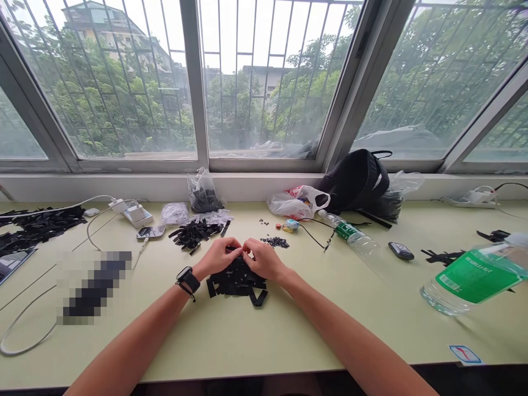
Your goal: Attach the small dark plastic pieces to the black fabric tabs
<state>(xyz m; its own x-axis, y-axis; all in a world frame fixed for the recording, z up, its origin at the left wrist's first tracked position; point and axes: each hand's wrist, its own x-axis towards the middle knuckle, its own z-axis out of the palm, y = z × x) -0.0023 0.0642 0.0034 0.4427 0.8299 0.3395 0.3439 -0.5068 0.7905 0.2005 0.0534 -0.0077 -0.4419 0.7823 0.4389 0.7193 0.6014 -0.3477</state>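
My left hand [218, 258] and my right hand [264, 258] meet fingertip to fingertip over the middle of the table. Both are closed in a pinch, and whatever lies between the fingers is too small and hidden to make out. Right beneath them is a pile of short black fabric strips [236, 285], some with small shiny dots on them. One folded strip [258, 297] sticks out at the pile's near right. Just beyond my right hand lies a small heap of tiny dark pieces [277, 242], with a few loose ones farther back.
More black strips [193, 234] lie behind my left hand, near a bag of dark pieces [205, 197]. A phone-like device [150, 232] and cables are left. Eyeglasses [322, 241], a plastic bottle [350, 231] and a large green-labelled bottle [470, 280] stand or lie right.
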